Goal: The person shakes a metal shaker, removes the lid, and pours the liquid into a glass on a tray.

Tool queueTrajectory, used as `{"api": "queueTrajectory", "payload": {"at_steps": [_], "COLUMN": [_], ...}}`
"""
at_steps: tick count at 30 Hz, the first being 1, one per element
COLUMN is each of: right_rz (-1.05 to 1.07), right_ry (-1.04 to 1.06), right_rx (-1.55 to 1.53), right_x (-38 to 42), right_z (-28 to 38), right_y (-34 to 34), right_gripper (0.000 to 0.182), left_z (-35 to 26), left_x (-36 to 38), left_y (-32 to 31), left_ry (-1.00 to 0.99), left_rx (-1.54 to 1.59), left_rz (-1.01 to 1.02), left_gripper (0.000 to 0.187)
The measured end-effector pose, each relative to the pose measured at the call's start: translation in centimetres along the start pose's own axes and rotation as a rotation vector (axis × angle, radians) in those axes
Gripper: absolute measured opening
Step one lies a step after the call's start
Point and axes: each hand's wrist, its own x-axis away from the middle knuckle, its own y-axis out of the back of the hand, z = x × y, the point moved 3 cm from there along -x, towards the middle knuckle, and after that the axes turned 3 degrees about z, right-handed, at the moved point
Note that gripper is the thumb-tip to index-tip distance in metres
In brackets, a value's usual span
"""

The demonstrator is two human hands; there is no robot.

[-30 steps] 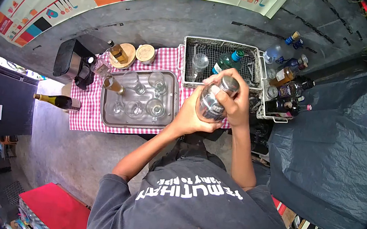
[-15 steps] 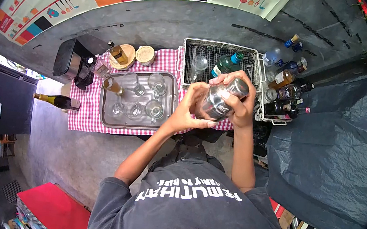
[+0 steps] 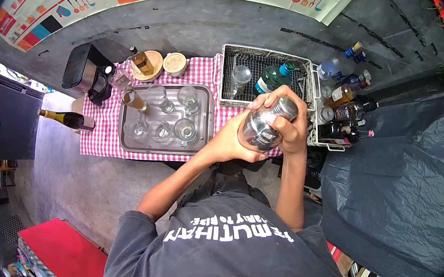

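Note:
A silver cocktail shaker [image 3: 262, 129] with dark printing on its side is held in both my hands above the front edge of the table. My left hand [image 3: 231, 143] wraps around the lower body, its thumb along the near side. My right hand [image 3: 294, 126] grips the upper end, fingers curled over the far side near the rounded cap. The shaker leans, cap toward the right. Just beyond it, a green bottle [image 3: 273, 80] with a blue top and a clear stemmed glass [image 3: 240, 78] are in a white wire basket [image 3: 269, 51].
Left of my hands, a grey tray [image 3: 162, 154] carries several glass mugs and glasses, one with amber drink [image 3: 134, 100]. A wine bottle [image 3: 68, 119] is at the table's left end, near a black appliance [image 3: 81, 68]. Several bottles [image 3: 345, 110] fill a rack at right.
My left hand has closed more snugly around the shaker, its fingers moving in under the body. The shaker has turned slightly and stands a little more upright. The view has shifted slightly.

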Motion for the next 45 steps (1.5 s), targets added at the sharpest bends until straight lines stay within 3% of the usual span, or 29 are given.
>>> {"api": "queueTrajectory", "payload": {"at_steps": [8,14,19,20,29,39,43,45], "right_rz": [0.069,-0.068,-0.025,-0.015,0.044,0.036,0.038,-0.005], "right_ry": [-0.058,0.078,0.027,-0.024,-0.129,-0.007,0.058,0.207], "right_rx": [-0.003,-0.004,0.002,0.040,0.089,0.127,0.111,0.142], "right_x": [-0.3,0.2,-0.2,-0.1,-0.1,-0.6,-0.7,-0.8], "right_z": [-0.4,-0.2,-1.1,-1.3,-0.4,-0.1,0.2,0.4], "right_y": [-0.2,-1.0,-0.1,0.0,0.0,-1.4,-2.0,-2.3], "right_gripper": [0.024,0.025,0.022,0.035,0.030,0.035,0.048,0.044], "left_z": [0.4,0.0,0.7,0.9,0.7,0.3,-0.3,-0.3], "left_x": [0.3,0.3,0.3,0.4,0.6,0.2,0.5,0.5], "left_y": [0.0,0.2,-0.2,-0.3,-0.8,0.4,0.6,0.8], "left_ry": [0.020,-0.074,-0.003,-0.008,0.005,-0.084,-0.110,-0.115], "left_rx": [0.016,-0.004,0.042,0.055,0.050,0.024,-0.008,-0.032], "left_rz": [0.002,-0.020,-0.076,-0.070,-0.059,-0.069,-0.084,-0.091], "left_gripper": [0.080,0.084,0.087,0.086,0.082,0.093,0.091,0.090]}}
